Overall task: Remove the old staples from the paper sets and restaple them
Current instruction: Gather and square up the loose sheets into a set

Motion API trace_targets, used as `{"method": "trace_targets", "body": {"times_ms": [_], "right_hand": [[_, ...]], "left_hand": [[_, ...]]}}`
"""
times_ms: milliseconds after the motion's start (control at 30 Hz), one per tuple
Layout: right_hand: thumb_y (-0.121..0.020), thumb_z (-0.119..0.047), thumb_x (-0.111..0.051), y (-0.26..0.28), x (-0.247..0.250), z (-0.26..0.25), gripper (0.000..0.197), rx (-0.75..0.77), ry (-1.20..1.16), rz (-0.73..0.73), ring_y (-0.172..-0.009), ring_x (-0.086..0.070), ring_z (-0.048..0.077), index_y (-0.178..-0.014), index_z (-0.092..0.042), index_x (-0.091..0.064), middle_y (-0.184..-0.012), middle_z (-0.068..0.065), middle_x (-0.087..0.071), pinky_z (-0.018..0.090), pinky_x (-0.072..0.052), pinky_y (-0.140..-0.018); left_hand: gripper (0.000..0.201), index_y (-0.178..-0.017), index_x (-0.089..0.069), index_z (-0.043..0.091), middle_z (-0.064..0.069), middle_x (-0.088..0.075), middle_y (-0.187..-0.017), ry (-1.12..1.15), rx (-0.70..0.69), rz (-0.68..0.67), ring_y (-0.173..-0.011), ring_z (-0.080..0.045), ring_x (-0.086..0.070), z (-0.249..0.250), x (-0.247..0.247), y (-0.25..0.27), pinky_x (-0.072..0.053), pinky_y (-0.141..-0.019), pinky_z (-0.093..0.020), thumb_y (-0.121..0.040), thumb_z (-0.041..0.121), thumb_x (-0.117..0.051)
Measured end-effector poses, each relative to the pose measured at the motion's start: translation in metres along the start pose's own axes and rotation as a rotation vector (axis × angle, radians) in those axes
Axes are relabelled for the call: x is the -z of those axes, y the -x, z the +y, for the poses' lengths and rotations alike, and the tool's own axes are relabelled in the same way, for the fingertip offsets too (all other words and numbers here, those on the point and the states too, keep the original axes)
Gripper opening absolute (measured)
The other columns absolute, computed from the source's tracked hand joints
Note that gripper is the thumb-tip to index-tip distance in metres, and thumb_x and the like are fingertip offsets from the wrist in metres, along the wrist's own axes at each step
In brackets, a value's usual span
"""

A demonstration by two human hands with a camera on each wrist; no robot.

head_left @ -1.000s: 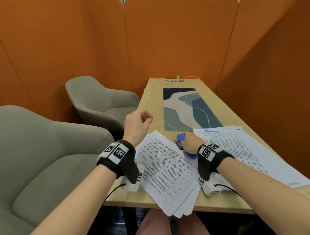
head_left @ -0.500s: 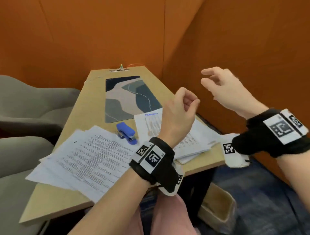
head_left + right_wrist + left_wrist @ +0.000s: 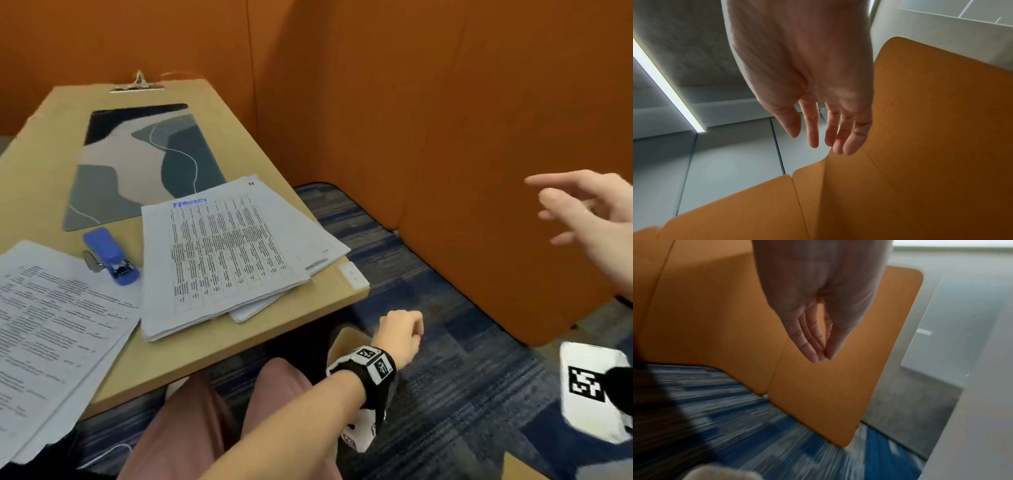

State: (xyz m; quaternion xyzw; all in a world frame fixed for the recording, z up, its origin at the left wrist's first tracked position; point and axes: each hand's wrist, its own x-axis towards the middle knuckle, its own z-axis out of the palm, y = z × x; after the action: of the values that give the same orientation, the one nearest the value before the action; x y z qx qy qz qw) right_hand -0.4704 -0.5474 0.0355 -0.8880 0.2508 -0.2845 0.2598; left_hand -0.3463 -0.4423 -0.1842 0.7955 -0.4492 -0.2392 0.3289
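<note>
A blue stapler [image 3: 109, 255] lies on the wooden table [image 3: 44, 130] between two paper sets. One set, headed "FEBRUARY" [image 3: 233, 253], lies to its right. The other [image 3: 58, 329] is fanned out at the table's near left edge. My left hand [image 3: 400, 337] hangs below the table's right corner, off the table and over the carpet. In the left wrist view its fingertips [image 3: 821, 358] are pinched against the thumb, and nothing shows between them. My right hand [image 3: 589, 212] is raised at the far right, away from the table. Its fingers [image 3: 826, 142] are spread and hold nothing.
A patterned desk mat [image 3: 144, 161] covers the table's far half. Orange partition walls [image 3: 445, 137] close in the back and the right side. Blue striped carpet [image 3: 462, 377] lies to the right of the table. The corner of a cardboard box [image 3: 346, 337] shows under the table by my left hand.
My right hand let go of the stapler and rose to the right. My left hand, fingers pinched, swung right and dropped below the table's corner. The view turned right and down.
</note>
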Motion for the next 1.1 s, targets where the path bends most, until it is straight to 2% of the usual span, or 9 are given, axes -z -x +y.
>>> {"method": "trace_targets", "body": {"times_ms": [167,300,433,567,700,867,967,1033,1100], "right_hand": [[-0.089,-0.053,-0.044,0.005,0.003,0.034,0.027,-0.043,-0.041,-0.047,-0.104,-0.06,0.012,-0.113,-0.053,-0.057,-0.116,-0.006,-0.056,0.024,-0.057,-0.07],[-0.089,-0.049,-0.043,0.008,-0.007,0.041,0.026,-0.067,-0.078,-0.068,-0.102,-0.059,0.009,-0.111,-0.053,-0.058,-0.108,-0.01,-0.056,0.023,-0.053,-0.076],[-0.092,-0.041,-0.046,0.007,-0.017,0.039,0.022,-0.087,-0.12,-0.08,-0.098,-0.059,0.01,-0.104,-0.053,-0.06,-0.101,-0.011,-0.056,0.023,-0.049,-0.081],[-0.089,-0.044,-0.045,0.004,-0.025,0.031,0.023,-0.088,-0.133,-0.112,-0.098,-0.06,0.013,-0.103,-0.051,-0.061,-0.1,-0.009,-0.056,0.033,-0.053,-0.077],[-0.091,-0.043,-0.044,-0.002,-0.037,0.014,0.025,-0.074,-0.136,-0.148,-0.103,-0.058,0.013,-0.109,-0.046,-0.061,-0.103,-0.013,-0.055,0.042,-0.052,-0.086],[-0.097,-0.033,-0.044,-0.021,-0.057,-0.03,0.026,0.005,-0.161,-0.2,-0.104,-0.057,0.014,-0.117,-0.037,-0.06,-0.11,-0.01,-0.056,0.035,-0.052,-0.083],[-0.098,-0.031,-0.043,-0.033,-0.073,-0.069,0.028,0.085,-0.205,-0.224,-0.102,-0.058,0.01,-0.12,-0.032,-0.06,-0.112,-0.009,-0.058,0.026,-0.049,-0.079],[-0.099,-0.028,-0.042,-0.04,-0.091,-0.098,0.027,0.113,-0.266,-0.261,-0.099,-0.059,0.007,-0.12,-0.029,-0.06,-0.109,-0.009,-0.061,0.021,-0.048,-0.074],[-0.1,-0.026,-0.042,-0.044,-0.114,-0.127,0.026,0.101,-0.337,-0.312,-0.095,-0.06,0.009,-0.118,-0.025,-0.061,-0.103,-0.007,-0.064,0.02,-0.049,-0.072]], "left_hand": [[0.023,-0.082,-0.059,0.016,-0.01,-0.061,-0.091,-0.098,0.232,-0.03,-0.091,-0.03,-0.061,-0.026,-0.003,-0.039,-0.048,-0.073,-0.034,-0.084,-0.005,-0.05],[0.028,-0.098,-0.07,0.009,-0.015,-0.067,-0.109,-0.174,0.283,-0.074,-0.103,-0.033,-0.063,-0.032,0.004,-0.064,-0.052,-0.085,-0.037,-0.087,-0.007,-0.05],[0.032,-0.111,-0.07,0.007,-0.015,-0.062,-0.123,-0.188,0.293,-0.097,-0.111,-0.032,-0.06,-0.032,0.009,-0.079,-0.051,-0.091,-0.035,-0.089,-0.007,-0.052],[0.026,-0.101,-0.069,0.005,-0.013,-0.049,-0.125,-0.191,0.258,-0.028,-0.107,-0.032,-0.057,-0.033,0.012,-0.078,-0.046,-0.085,-0.031,-0.089,-0.009,-0.05],[0.027,-0.114,-0.065,0.014,-0.012,-0.063,-0.119,-0.173,0.186,-0.072,-0.108,-0.03,-0.061,-0.023,0.015,-0.059,-0.051,-0.092,-0.04,-0.096,0.006,-0.046],[0.029,-0.122,-0.061,0.015,-0.008,-0.059,-0.122,-0.151,-0.065,-0.14,-0.111,-0.029,-0.057,0.009,0.042,0.001,-0.047,-0.096,-0.043,-0.099,0.017,-0.044],[0.024,-0.116,-0.062,0.017,-0.003,-0.058,-0.109,-0.088,-0.185,0.016,-0.101,-0.02,-0.057,0.027,0.08,0.049,-0.048,-0.09,-0.037,-0.098,0.022,-0.047],[0.021,-0.113,-0.063,0.02,0.002,-0.057,-0.102,-0.083,-0.189,0.186,-0.092,-0.011,-0.054,0.029,0.119,0.078,-0.044,-0.082,-0.026,-0.098,0.025,-0.049],[0.02,-0.11,-0.065,0.022,0.007,-0.055,-0.099,-0.09,-0.167,0.384,-0.089,-0.008,-0.052,0.021,0.165,0.103,-0.043,-0.081,-0.024,-0.097,0.026,-0.05]]}}
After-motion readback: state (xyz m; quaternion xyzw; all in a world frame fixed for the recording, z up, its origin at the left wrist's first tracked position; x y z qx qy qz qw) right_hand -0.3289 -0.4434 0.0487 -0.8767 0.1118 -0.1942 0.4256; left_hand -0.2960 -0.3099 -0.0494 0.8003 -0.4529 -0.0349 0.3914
